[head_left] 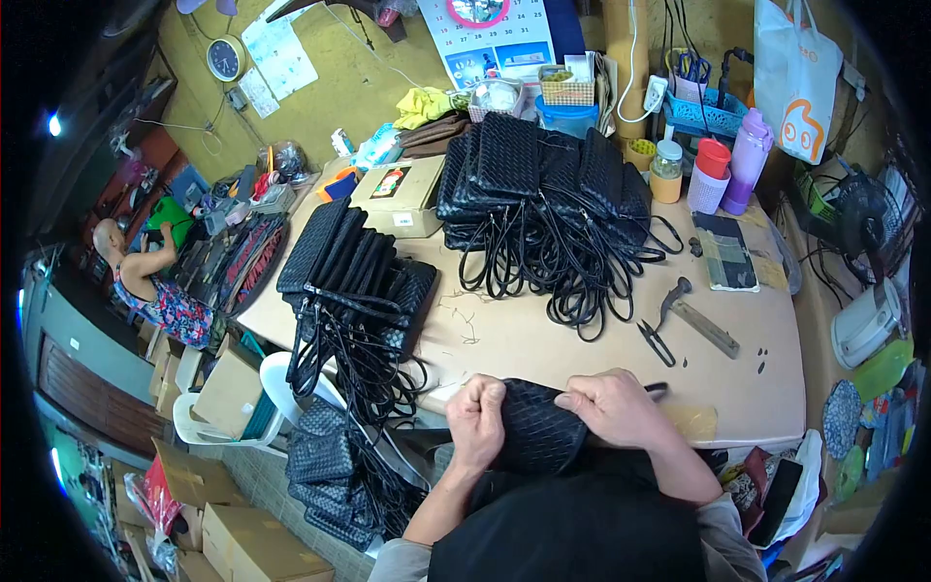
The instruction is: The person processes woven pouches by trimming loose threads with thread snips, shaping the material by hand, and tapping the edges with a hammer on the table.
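A black woven purse point(539, 424) is held at the table's front edge, close to my body. My left hand point(475, 419) grips its left side with curled fingers and the thumb on top. On its upper right, my right hand point(613, 405) pinches the edge between thumb and fingers. A dark strap end sticks out beyond my right hand. Beyond the hands, snips point(657, 343) and a hammer point(698, 318) lie on the table point(504, 330). Two heaps of similar purses with thin straps, a left pile point(335, 254) and a back pile point(543, 175), rest on it.
More purses point(325, 466) hang or lie on a white chair point(281, 383) at left. A cardboard box point(402, 199), a purple bottle point(747, 160), a jar point(666, 173) and a notebook point(725, 252) line the table's back. Another person point(160, 281) works at far left.
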Motion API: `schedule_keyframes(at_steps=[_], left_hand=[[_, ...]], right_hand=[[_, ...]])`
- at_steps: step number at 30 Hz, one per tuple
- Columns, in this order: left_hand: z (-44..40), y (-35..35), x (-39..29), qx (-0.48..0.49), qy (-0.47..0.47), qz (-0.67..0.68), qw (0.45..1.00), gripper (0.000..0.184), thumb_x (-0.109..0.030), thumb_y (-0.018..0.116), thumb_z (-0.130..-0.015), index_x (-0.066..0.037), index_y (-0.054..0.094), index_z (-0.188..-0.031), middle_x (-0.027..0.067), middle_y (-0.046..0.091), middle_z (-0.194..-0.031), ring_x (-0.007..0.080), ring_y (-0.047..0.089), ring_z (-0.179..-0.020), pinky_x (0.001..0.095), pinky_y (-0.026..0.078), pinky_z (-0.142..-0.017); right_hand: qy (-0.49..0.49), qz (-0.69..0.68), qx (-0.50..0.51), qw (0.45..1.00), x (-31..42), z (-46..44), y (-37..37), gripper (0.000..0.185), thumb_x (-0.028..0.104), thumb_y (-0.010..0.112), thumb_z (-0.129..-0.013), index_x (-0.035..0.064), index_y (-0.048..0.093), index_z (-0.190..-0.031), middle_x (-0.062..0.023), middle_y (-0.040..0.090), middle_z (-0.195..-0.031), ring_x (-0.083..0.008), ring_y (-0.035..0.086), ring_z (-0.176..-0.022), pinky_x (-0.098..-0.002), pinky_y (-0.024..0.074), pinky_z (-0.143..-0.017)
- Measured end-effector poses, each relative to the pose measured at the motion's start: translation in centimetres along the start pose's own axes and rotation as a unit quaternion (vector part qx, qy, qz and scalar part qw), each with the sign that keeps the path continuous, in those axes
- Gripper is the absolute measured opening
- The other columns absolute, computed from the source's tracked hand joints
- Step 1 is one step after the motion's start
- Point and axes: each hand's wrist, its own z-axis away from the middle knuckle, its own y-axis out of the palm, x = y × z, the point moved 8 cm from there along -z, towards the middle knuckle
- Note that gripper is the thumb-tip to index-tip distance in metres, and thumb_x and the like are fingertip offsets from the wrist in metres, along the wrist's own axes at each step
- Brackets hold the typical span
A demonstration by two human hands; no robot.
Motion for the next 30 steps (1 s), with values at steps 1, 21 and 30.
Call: schedule_keyframes(at_steps=[1,21,30], left_hand=[[-0.2,-0.1,0.4,0.013,0.012,0.008,1.000,0.023,-0.009,0.057,-0.093,0.001,0.056,-0.073,0.0056,0.053,-0.064,0.0119,0.046,-0.058,0.0258,0.039,-0.054],[-2.4,-4.0,7.1,0.021,0.035,0.319,0.947,0.024,-0.012,0.066,-0.089,0.000,0.060,-0.109,0.0087,0.067,-0.103,0.0179,0.065,-0.093,0.0321,0.052,-0.086],[-1.4,-3.5,5.7,0.018,0.004,0.341,0.940,0.021,-0.015,0.076,-0.080,-0.001,0.060,-0.082,0.0017,0.055,-0.080,0.0135,0.051,-0.076,0.0281,0.044,-0.074]], right_hand=[[0.010,-0.029,0.047,0.998,-0.1,0.0,0.4,0.034,0.026,0.063,-0.089,0.0043,0.056,-0.064,-0.0144,0.052,-0.054,-0.0330,0.056,-0.053,-0.0410,0.0424,-0.051],[0.093,-0.362,-0.019,0.927,-8.4,0.8,1.8,0.093,0.044,0.079,-0.075,0.0019,0.030,-0.142,-0.0134,0.047,-0.130,-0.0241,0.047,-0.121,-0.0368,0.0362,-0.102],[0.084,-0.386,-0.110,0.912,-9.6,2.0,3.5,0.058,0.024,0.071,-0.086,-0.0008,0.044,-0.131,-0.0084,0.057,-0.120,-0.0133,0.053,-0.108,-0.0296,0.0431,-0.094]])
